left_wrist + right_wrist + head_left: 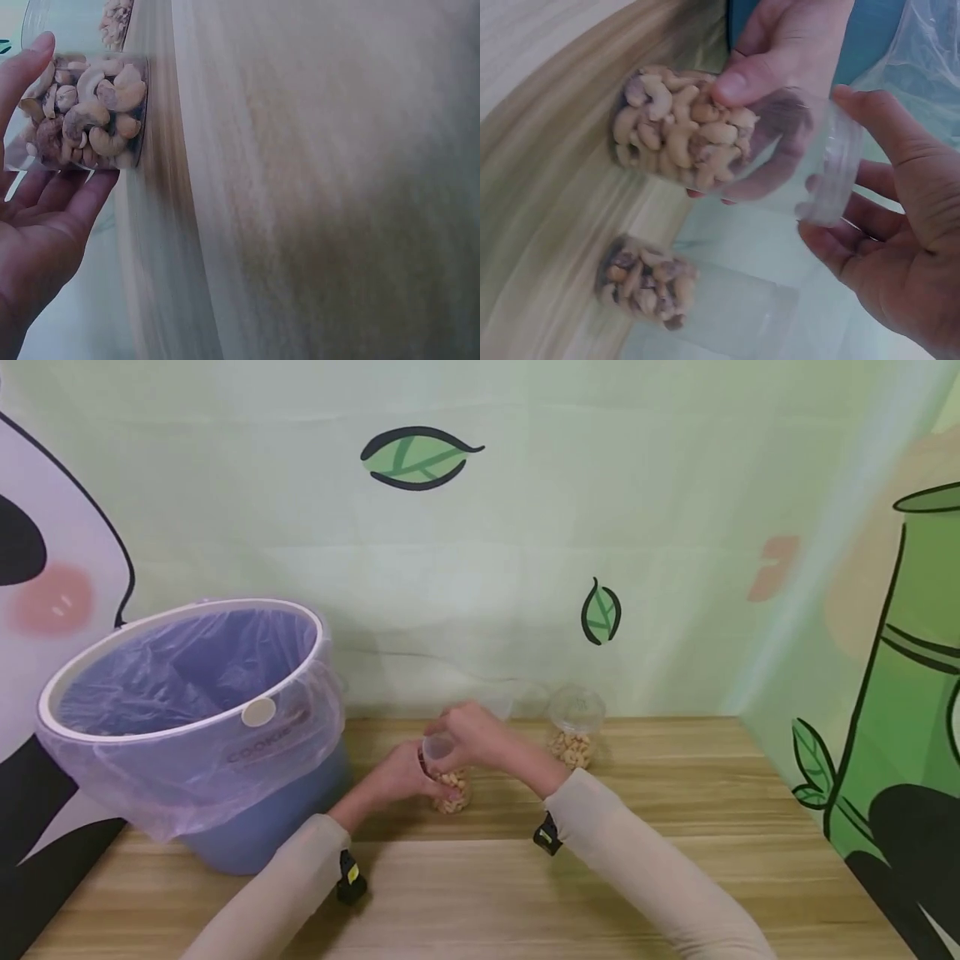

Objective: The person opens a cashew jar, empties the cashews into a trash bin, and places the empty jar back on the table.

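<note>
A clear jar (pixel 682 142) about half full of cashews stands on the wooden table. Wrapped around its side is my left hand (pixel 401 775), the thumb lying across the front in the right wrist view. At the top, the fingers and thumb of my right hand (pixel 472 735) grip the rim of the clear lid (pixel 836 169), which sits on the jar's mouth. A second lidded jar (pixel 576 727), also holding cashews in its lower part, stands apart to the right, with no hand touching it.
On the left stands a blue bin (pixel 255 827) with a white rim and a translucent plastic liner. A green cloth backdrop (pixel 525 510) with printed leaves rises behind the table (pixel 465 893). A thin cable runs along the backdrop's lower part.
</note>
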`<state>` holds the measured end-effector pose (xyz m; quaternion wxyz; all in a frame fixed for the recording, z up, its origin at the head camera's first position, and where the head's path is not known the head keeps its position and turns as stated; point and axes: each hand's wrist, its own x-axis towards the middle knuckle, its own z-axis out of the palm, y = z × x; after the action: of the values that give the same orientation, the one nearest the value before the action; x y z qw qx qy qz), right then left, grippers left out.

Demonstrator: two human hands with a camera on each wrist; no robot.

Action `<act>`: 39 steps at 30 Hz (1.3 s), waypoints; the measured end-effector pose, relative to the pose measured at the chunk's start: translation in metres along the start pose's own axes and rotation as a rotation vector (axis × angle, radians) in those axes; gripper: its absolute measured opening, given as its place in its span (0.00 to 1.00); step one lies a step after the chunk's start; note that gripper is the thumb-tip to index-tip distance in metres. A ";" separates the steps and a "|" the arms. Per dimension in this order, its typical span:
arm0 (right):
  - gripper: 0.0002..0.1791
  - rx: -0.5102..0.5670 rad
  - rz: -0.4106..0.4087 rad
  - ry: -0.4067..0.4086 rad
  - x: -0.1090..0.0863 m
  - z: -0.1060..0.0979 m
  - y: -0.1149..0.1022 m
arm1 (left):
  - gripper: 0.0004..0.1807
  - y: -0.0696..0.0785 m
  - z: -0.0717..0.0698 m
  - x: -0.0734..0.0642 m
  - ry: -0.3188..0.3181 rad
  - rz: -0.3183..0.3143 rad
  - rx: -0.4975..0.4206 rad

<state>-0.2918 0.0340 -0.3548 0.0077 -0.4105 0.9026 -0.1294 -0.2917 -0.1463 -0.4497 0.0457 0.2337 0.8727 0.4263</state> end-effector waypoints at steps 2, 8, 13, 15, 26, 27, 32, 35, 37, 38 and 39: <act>0.29 0.016 -0.020 -0.024 -0.001 -0.003 0.000 | 0.31 0.001 -0.002 -0.001 -0.016 0.012 -0.003; 0.29 0.069 -0.055 -0.087 -0.005 -0.010 0.001 | 0.24 0.001 0.001 -0.003 -0.038 0.019 -0.095; 0.29 0.085 -0.055 -0.079 -0.008 -0.004 0.000 | 0.29 0.000 0.006 -0.006 -0.028 -0.024 -0.176; 0.26 0.064 -0.020 -0.020 -0.007 0.002 -0.006 | 0.29 0.000 0.007 -0.006 -0.026 -0.035 -0.190; 0.44 -0.320 0.597 -0.030 0.005 0.013 -0.066 | 0.33 0.003 0.005 -0.009 -0.044 0.053 -0.173; 0.45 -0.322 0.630 -0.043 0.007 0.013 -0.067 | 0.36 0.002 0.006 -0.010 -0.030 0.048 -0.159; 0.34 -0.311 0.644 -0.016 0.009 0.015 -0.065 | 0.23 0.002 0.007 -0.010 -0.022 -0.009 -0.181; 0.27 -0.316 0.558 0.029 0.006 0.014 -0.060 | 0.16 0.004 0.007 -0.009 -0.023 -0.037 -0.206; 0.26 -0.306 0.508 0.042 0.004 0.012 -0.056 | 0.17 0.005 0.007 -0.008 -0.026 -0.051 -0.205; 0.25 -0.299 0.479 0.046 0.003 0.011 -0.053 | 0.18 0.005 0.006 -0.008 -0.028 -0.059 -0.205; 0.24 -0.284 0.451 0.048 0.002 0.009 -0.050 | 0.20 0.006 0.006 -0.008 -0.028 -0.062 -0.199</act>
<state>-0.2551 -0.0010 -0.3515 -0.0429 -0.1928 0.9803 -0.0062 -0.2808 -0.1425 -0.4497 0.0941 0.2066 0.8322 0.5059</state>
